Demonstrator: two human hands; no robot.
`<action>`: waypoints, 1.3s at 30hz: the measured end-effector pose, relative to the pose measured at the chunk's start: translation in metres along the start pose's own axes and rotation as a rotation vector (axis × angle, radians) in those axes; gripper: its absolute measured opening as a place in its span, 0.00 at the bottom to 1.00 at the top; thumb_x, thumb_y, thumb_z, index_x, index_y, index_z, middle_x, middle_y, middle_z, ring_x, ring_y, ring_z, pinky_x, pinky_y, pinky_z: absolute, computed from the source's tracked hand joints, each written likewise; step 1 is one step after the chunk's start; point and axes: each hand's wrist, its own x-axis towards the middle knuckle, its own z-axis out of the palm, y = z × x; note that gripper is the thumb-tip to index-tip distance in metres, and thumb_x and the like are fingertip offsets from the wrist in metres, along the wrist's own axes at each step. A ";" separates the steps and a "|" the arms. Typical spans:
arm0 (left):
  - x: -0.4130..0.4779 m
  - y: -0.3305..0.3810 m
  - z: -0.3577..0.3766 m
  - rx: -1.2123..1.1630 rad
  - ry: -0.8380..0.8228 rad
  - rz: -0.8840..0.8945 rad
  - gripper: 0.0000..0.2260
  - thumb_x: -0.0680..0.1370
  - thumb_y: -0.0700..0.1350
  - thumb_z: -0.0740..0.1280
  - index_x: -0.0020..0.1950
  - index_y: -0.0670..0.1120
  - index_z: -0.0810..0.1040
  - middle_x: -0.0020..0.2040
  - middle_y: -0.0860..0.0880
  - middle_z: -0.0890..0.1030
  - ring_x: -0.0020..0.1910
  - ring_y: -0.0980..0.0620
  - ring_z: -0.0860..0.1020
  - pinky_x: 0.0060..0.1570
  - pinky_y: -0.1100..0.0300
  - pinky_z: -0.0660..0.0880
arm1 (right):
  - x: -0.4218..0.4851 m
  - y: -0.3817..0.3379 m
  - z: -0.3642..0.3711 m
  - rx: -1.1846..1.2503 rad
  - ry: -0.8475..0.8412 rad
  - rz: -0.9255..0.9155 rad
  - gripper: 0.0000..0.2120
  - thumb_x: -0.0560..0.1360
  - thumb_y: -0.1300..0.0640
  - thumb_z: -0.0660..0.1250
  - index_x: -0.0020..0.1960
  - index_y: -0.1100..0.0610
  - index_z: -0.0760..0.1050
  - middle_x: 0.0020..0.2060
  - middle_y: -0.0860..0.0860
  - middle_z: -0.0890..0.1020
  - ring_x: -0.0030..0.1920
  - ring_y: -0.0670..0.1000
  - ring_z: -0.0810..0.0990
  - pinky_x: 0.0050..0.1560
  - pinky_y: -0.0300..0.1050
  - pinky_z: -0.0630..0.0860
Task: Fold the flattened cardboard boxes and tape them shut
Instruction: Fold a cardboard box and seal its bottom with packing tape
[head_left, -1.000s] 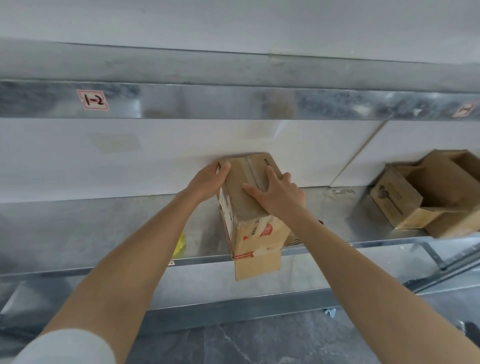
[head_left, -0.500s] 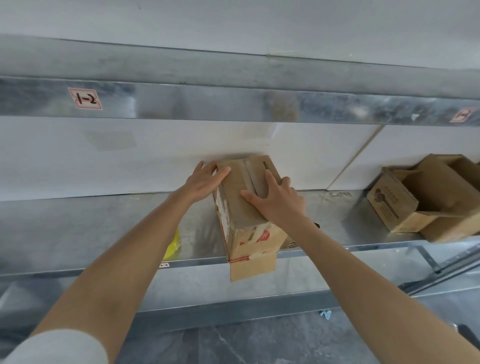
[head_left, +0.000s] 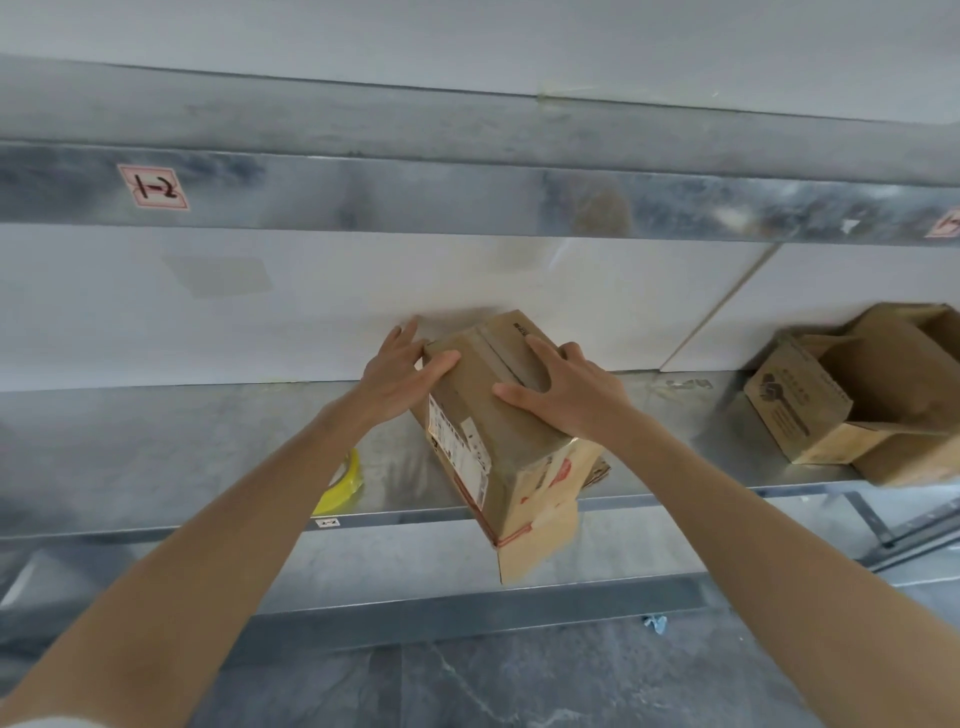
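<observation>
A brown cardboard box (head_left: 498, 447) with labels on its side sits at an angle on the metal shelf (head_left: 182, 457), its near end past the shelf's front edge with a flap hanging down. Clear tape runs along its top seam. My left hand (head_left: 402, 374) grips the box's far left corner, thumb on top. My right hand (head_left: 563, 392) lies flat on the top, fingers spread. A yellow tape roll (head_left: 343, 480) lies on the shelf left of the box, partly hidden by my left forearm.
Opened cardboard boxes (head_left: 872, 400) stand at the shelf's right end. An upper metal shelf rail (head_left: 467, 202) with a "1-2" label (head_left: 153, 187) runs overhead. A white wall is behind the shelf, grey floor below.
The box has turned a little, its near end swinging right and outward. My left hand has slid further round the far left corner. My right hand stays on top.
</observation>
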 end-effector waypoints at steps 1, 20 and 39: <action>-0.005 0.001 0.000 -0.001 -0.004 -0.007 0.35 0.72 0.69 0.52 0.72 0.49 0.67 0.78 0.54 0.48 0.77 0.55 0.44 0.74 0.50 0.47 | -0.002 0.000 -0.001 -0.001 -0.002 -0.010 0.42 0.69 0.24 0.52 0.76 0.42 0.48 0.65 0.52 0.66 0.60 0.55 0.73 0.53 0.49 0.66; -0.110 0.058 0.004 -0.270 0.285 0.041 0.17 0.78 0.59 0.60 0.62 0.52 0.66 0.52 0.53 0.78 0.50 0.57 0.77 0.42 0.65 0.71 | -0.058 -0.011 -0.023 0.518 0.149 -0.071 0.38 0.70 0.37 0.68 0.73 0.48 0.56 0.52 0.47 0.73 0.56 0.55 0.75 0.58 0.51 0.73; -0.172 0.095 0.000 -0.043 0.591 0.303 0.28 0.74 0.59 0.62 0.72 0.51 0.61 0.67 0.57 0.68 0.53 0.63 0.72 0.44 0.77 0.71 | -0.120 -0.004 -0.024 0.787 0.527 -0.364 0.38 0.67 0.43 0.73 0.69 0.40 0.55 0.52 0.45 0.78 0.51 0.48 0.77 0.52 0.48 0.77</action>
